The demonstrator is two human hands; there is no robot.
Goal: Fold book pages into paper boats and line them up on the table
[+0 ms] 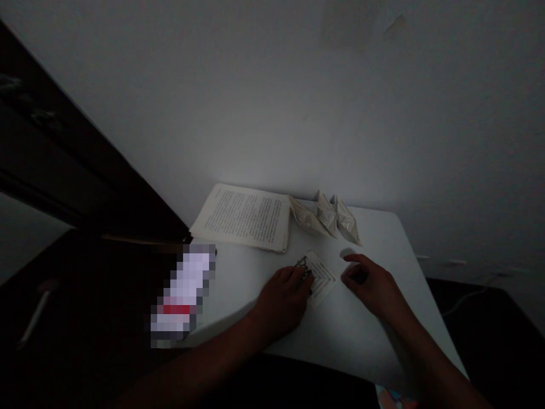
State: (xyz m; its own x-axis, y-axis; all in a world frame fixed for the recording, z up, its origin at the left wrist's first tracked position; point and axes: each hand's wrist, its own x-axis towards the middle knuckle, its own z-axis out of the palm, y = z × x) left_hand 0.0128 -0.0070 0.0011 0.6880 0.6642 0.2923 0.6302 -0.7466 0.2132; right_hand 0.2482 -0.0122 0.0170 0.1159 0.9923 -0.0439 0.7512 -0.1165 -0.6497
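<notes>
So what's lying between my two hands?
A small printed paper sheet, its left edge under your left hand; your right hand sits beside it. Head view.

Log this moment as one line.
left hand: on edge of folded printed sheet | right hand: just right of sheet, holding nothing | behind: folded paper shapes, stack of printed pages | surface: white table

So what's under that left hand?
The left hand rests on the edge of a small printed paper, which lies on the white table. The part of the paper beneath the hand is covered and cannot be seen.
</notes>
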